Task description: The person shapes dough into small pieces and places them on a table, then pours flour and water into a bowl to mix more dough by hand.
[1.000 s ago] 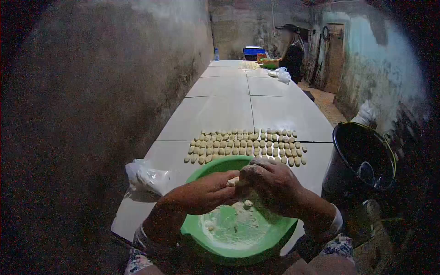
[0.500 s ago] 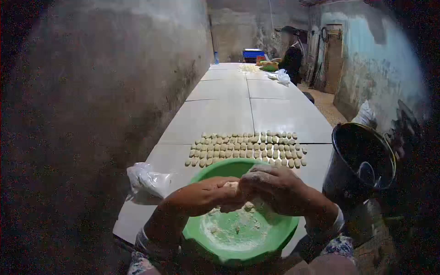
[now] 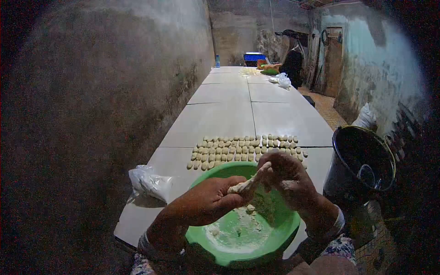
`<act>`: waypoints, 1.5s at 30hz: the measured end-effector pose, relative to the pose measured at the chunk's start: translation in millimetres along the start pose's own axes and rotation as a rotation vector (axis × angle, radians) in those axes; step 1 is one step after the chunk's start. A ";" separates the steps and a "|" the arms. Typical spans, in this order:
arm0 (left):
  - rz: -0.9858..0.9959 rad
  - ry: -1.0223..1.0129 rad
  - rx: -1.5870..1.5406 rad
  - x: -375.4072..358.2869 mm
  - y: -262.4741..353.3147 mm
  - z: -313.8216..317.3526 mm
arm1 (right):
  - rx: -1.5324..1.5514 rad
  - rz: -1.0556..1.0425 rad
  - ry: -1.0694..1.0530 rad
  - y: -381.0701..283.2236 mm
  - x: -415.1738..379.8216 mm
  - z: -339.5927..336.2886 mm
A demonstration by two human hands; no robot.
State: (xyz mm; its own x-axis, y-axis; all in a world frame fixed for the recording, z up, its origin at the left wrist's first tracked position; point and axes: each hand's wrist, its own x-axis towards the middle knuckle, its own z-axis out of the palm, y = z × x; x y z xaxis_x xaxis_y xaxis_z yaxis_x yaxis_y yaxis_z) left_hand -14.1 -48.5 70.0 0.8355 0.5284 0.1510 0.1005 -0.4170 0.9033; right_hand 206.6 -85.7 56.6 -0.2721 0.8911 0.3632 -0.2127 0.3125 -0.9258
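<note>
A pale strip of dough (image 3: 247,183) stretches between my hands above a green basin (image 3: 293,229). My left hand (image 3: 217,195) is closed around its lower end, thumb on top. At the upper end, my right hand (image 3: 291,176), dusted with flour, has curled fingers against the dough; its fingertips are partly hidden. White flour (image 3: 240,229) and small dough crumbs lie in the bottom of the basin. Just beyond the rim, many small oval dough pieces (image 3: 224,150) sit in rows on the white table (image 3: 211,117).
A clear plastic bag of white stuff (image 3: 151,183) lies left of the basin. On the right stands a large black bucket (image 3: 341,169). At the far end are a blue crate (image 3: 255,57), a white plastic bag (image 3: 284,81) and a person in dark clothes (image 3: 292,66). A wall runs along the left.
My hands were together over the dough; now they are apart with the dough drawn out between them. My right hand has moved a little to the right.
</note>
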 end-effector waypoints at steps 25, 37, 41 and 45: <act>-0.016 0.161 0.376 -2.8 18.4 7.9 | -0.902 -0.215 -0.037 -16.4 0.2 -1.7; 0.313 0.363 0.400 6.3 15.6 16.3 | -0.095 0.029 -0.050 -11.3 0.1 10.5; 0.394 0.460 0.466 5.4 15.0 19.4 | -0.066 0.038 -0.096 -7.9 1.6 11.0; 0.374 0.536 0.464 8.4 9.6 19.2 | -0.209 -0.018 -0.034 -12.7 -0.9 9.4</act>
State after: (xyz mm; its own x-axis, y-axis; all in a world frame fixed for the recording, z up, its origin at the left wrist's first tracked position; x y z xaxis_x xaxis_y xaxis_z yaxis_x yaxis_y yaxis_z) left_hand 4.2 -62.2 72.2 0.4967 0.5272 0.6894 0.1778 -0.8393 0.5137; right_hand 200.7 -93.6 69.0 -0.3020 0.8744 0.3797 -0.0195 0.3925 -0.9195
